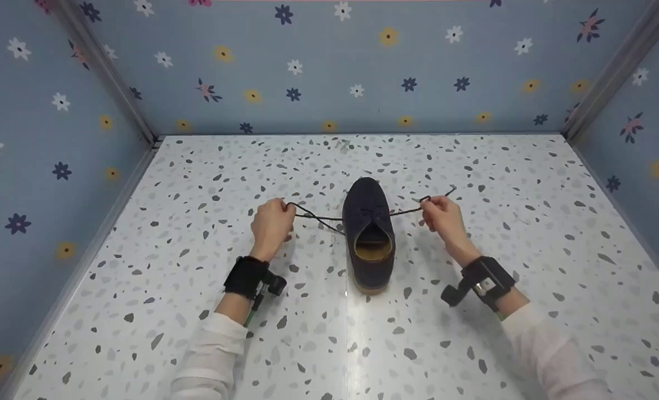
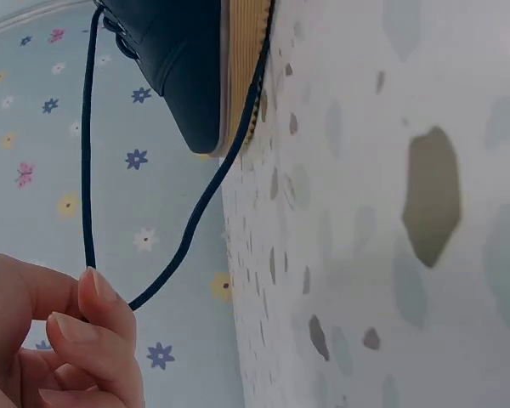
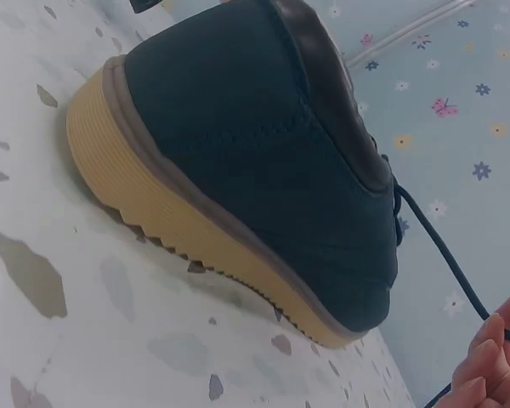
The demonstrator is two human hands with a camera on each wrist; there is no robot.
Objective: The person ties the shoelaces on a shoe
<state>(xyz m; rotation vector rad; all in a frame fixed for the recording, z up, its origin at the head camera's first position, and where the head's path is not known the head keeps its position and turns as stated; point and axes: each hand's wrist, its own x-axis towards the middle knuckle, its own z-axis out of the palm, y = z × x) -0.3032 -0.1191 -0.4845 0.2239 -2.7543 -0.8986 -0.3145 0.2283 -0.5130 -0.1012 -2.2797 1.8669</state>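
A dark navy shoe [image 1: 369, 233] with a tan sole stands on the speckled surface, toe pointing away from me. To its left, my left hand [image 1: 273, 223] pinches a dark shoelace [image 2: 87, 153] between thumb and fingers; in the left wrist view the lace runs from the eyelets to the fingertips, and a length hangs back down beside the sole. On the other side, my right hand [image 1: 444, 219] pinches the other shoelace end [image 3: 446, 255], drawn out from the shoe's throat, with its tip sticking out past the fingers. Both hands are apart from the shoe itself.
The white speckled tabletop [image 1: 307, 333] spreads around the shoe. Blue flower-patterned panels [image 1: 329, 61] enclose it at the back, left and right, with grey posts [image 1: 613, 66] at the corners. A black strap with a camera [image 1: 246, 278] is on each wrist.
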